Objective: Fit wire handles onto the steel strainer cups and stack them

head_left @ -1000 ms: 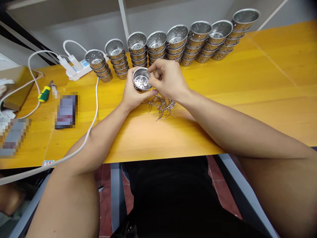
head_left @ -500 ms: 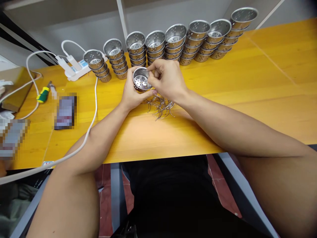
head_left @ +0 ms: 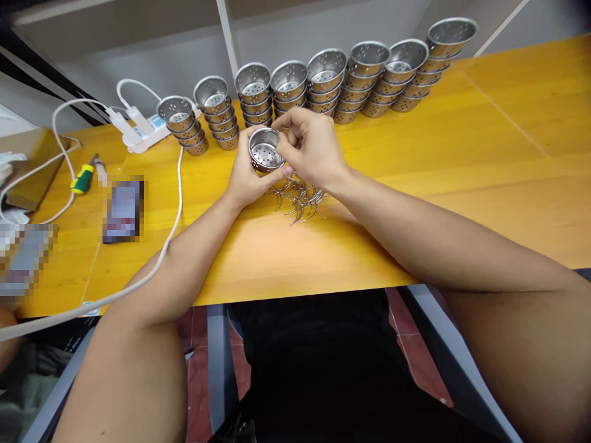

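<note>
My left hand (head_left: 247, 172) is wrapped round a small perforated metal cup (head_left: 265, 154), its mouth tilted towards me. My right hand (head_left: 311, 144) is closed in a pinch at the cup's right rim, the fingertips partly inside it. What those fingers hold, if anything, is too small to make out. Below the hands a loose heap of thin curved metal wires (head_left: 302, 203) lies on the yellow table (head_left: 286, 258). Just behind stand stacks of the same perforated cups (head_left: 253, 92), partly covered by my hands.
More cup stacks (head_left: 410, 74) run along the back edge. On the left are a white power strip (head_left: 148, 134) with plugs, a green-and-yellow handled tool (head_left: 84, 177) and a phone-like blurred object (head_left: 124, 210). A white cable (head_left: 178, 209) crosses over my left forearm.
The view has shifted very slightly. Both hands keep almost the same place on the cup, with barely any movement of the right fingers at the rim.
</note>
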